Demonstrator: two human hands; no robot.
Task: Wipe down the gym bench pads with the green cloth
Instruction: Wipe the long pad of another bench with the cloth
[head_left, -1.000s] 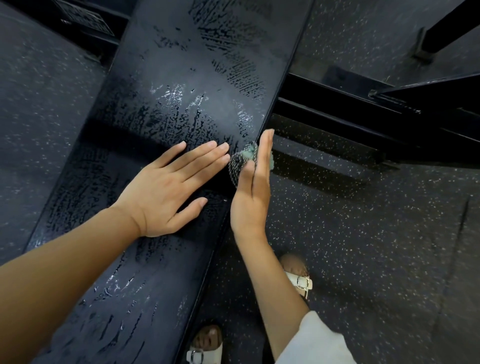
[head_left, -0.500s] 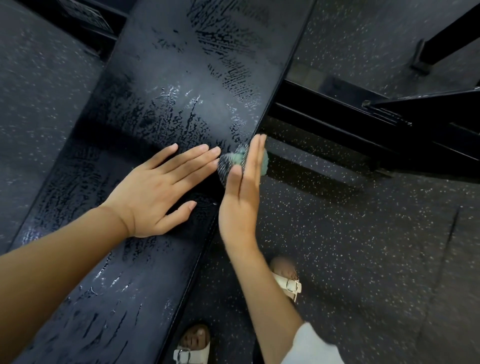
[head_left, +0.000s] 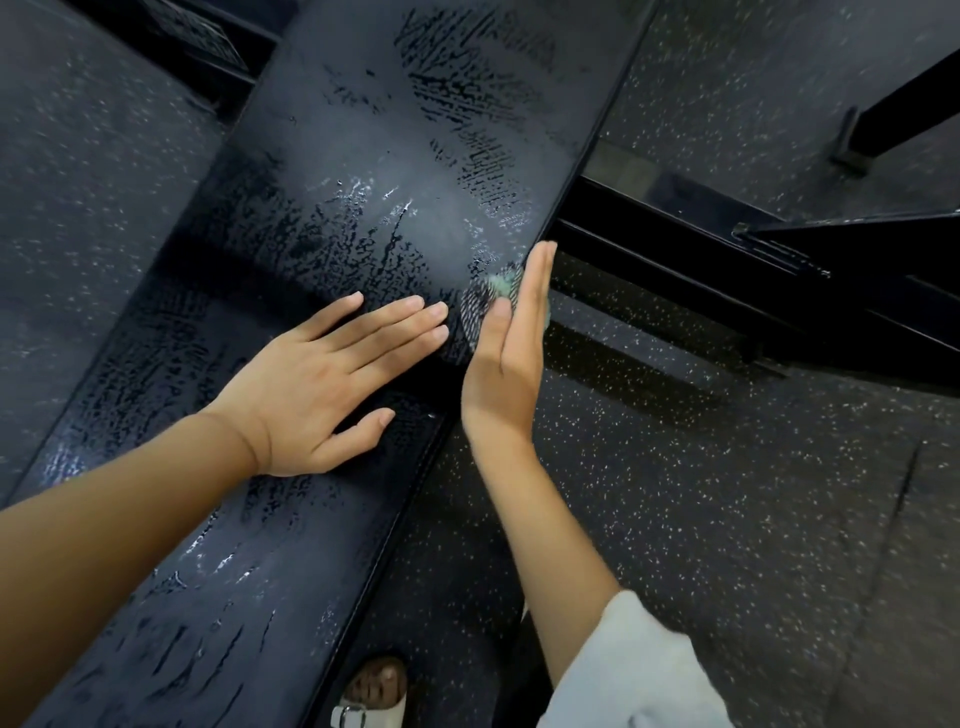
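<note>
No legible txt on my feed. Only candidate is a dark plate (head_left: 200, 36) at top left, just past the far end of the bench pad (head_left: 363, 156). It carries faint pale lines that look like print, but they're too small & blurred, so I can't make out one letter or no. on it.

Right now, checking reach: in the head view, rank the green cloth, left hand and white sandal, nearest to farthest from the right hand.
1. Green cloth: pressed under the right hand, against the pad.
2. Left hand: beside it, flat on the pad.
3. White sandal: on the floor, below.
</note>
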